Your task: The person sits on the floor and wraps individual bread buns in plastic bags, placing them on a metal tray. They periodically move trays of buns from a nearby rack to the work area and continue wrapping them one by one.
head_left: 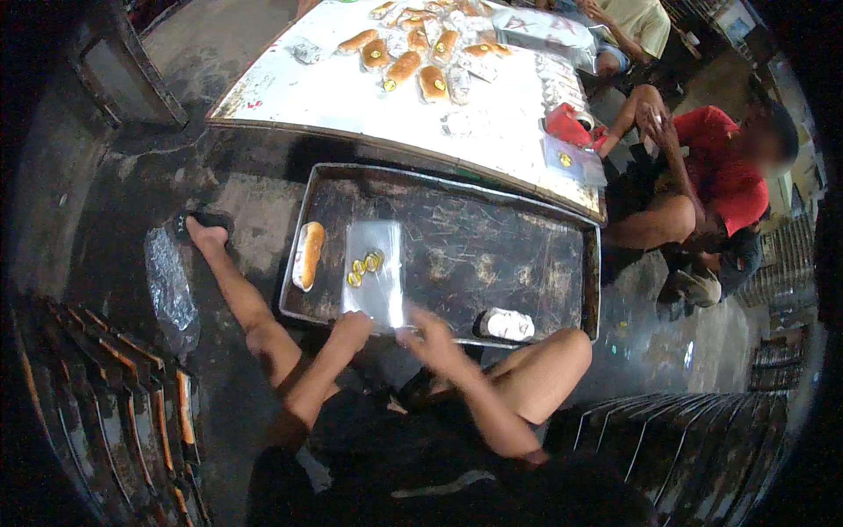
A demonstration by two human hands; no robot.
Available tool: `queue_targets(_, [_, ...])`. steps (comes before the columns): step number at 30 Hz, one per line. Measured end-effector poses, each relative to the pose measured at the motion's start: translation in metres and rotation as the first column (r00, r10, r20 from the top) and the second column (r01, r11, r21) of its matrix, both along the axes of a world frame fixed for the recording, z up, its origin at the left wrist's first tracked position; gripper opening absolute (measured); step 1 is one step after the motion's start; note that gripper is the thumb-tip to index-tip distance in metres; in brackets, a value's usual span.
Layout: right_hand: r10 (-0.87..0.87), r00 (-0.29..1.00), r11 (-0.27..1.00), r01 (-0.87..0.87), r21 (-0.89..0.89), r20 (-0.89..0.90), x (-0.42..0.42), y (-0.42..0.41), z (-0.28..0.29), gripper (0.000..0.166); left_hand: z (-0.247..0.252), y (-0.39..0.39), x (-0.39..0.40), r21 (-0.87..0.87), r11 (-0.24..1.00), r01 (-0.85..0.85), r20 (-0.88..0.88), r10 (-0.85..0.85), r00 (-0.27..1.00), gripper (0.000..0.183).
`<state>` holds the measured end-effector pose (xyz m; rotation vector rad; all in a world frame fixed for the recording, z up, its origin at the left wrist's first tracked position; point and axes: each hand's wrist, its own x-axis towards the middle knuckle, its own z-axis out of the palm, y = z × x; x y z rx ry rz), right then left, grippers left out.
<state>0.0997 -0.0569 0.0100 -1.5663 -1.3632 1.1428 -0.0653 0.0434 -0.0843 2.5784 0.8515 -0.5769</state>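
Note:
Both of my hands are at the near end of a clear plastic bag (375, 290), which lies in a dark metal tray (461, 191) and bears round yellow stickers (372, 261). My left hand (352, 329) is curled at the bag's lower left corner; whether it grips the film is not plain. My right hand (431, 339), blurred, is by the lower right corner, its fingers hard to make out. At the tray's left side lies a long bread roll (308, 257) with white on one side. A white wrapped item (507, 324) rests near the tray's front edge.
A white table (316, 92) beyond the tray holds many wrapped bread rolls (402, 69), plastic sleeves and a red item (570, 125). A person in red (708, 165) sits at the right, another behind. Crumpled plastic (171, 283) lies left on the floor. Stacked trays (118, 408) stand at lower left.

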Motion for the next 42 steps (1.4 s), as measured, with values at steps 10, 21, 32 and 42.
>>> queue_targets(10, [-0.386, 0.922, 0.868, 0.375, -0.326, 0.031, -0.021, -0.061, -0.012, 0.014, 0.099, -0.064, 0.030, -0.534, 0.835, -0.137, 0.658, 0.511, 0.553, 0.010])
queue_targets(21, [-0.412, -0.337, 0.889, 0.056, -0.455, -0.846, -0.029, -0.047, -0.001, 0.045, 0.083, -0.092, 0.038, -0.765, -0.407, 0.499, -0.553, 0.812, -0.185, 0.041])
queue_targets(32, [0.332, 0.732, 0.745, 0.184, -0.642, 0.595, 0.212, -0.083, -0.056, 0.056, 0.076, -0.042, -0.005, -0.907, -0.123, 0.403, -0.333, 0.793, -0.509, 0.037])
queue_targets(42, [-0.350, 0.820, 0.770, -0.023, 0.637, 0.453, 0.002, -0.031, 0.019, 0.026, 0.098, -0.042, 0.013, -0.937, -0.087, 0.339, -0.305, 0.678, -0.669, 0.052])
